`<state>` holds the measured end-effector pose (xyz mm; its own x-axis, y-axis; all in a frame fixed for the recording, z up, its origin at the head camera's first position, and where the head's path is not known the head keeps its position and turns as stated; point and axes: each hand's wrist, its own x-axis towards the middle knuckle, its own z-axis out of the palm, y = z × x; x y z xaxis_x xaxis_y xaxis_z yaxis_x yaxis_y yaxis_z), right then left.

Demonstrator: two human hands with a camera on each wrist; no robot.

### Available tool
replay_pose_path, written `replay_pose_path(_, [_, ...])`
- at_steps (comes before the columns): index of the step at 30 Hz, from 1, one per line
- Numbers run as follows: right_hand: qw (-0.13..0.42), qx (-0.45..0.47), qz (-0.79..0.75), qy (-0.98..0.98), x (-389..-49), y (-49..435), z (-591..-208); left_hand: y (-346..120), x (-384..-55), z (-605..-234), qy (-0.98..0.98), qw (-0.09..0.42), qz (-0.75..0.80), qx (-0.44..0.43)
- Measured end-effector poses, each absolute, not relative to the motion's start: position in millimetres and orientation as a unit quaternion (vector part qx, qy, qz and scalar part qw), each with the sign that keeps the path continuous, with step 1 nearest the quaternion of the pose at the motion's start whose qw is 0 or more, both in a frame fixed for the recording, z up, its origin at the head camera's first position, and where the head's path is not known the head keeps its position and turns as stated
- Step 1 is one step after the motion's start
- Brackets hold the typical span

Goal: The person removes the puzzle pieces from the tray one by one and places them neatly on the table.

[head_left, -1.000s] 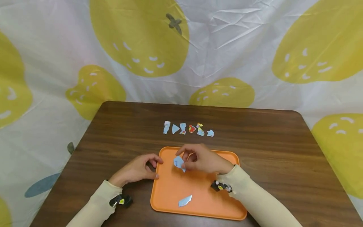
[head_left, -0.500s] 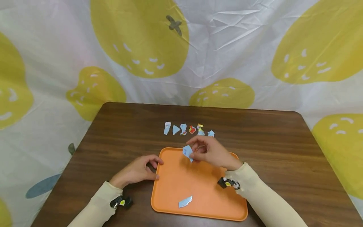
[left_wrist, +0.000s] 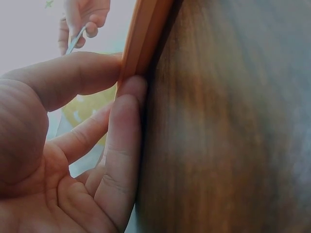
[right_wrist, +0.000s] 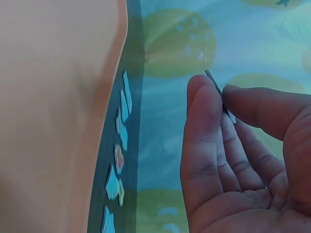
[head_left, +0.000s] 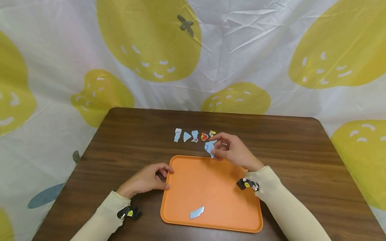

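My right hand [head_left: 236, 150] pinches a light-blue, irregular flat puzzle piece [head_left: 209, 147] between thumb and fingers, just beyond the far rim of the orange tray [head_left: 208, 190]. In the right wrist view this held piece [right_wrist: 210, 76] shows edge-on as a thin dark line. My left hand [head_left: 146, 179] holds the tray's left side; the left wrist view has its fingers [left_wrist: 121, 141] against the rim. A second light-blue piece [head_left: 197, 213] lies on the tray near its front edge.
Behind the tray a row of small pieces lies on the brown wooden table [head_left: 135, 134]: a blue one [head_left: 177, 135], a triangle [head_left: 186, 136], a red one [head_left: 204, 136] and others, the rightmost partly behind my right hand. A lemon-patterned cloth [head_left: 241, 50] hangs behind.
My right hand has carried the puzzle piece from over the tray's middle away and to the right, past its far rim. The left hand and the tray have stayed in place.
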<state>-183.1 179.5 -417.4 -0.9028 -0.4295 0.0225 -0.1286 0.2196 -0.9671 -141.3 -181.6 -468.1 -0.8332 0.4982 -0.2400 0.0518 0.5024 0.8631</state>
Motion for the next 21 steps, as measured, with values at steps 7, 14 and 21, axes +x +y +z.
replay_pose_path(7, [0.113,-0.138,-0.606,0.775,-195.8,191.3,-417.4,-181.9,-142.1,-468.5,0.833,0.236,0.472,0.169])
replay_pose_path(14, [0.089,-0.109,-0.616,0.775,-208.2,204.4,-422.2,-181.8,-142.1,-469.2,0.831,0.236,0.474,0.171])
replay_pose_path(21, [0.084,-0.086,-0.631,0.766,-219.4,221.4,-423.8,-180.3,-142.7,-469.3,0.83,0.237,0.476,0.171])
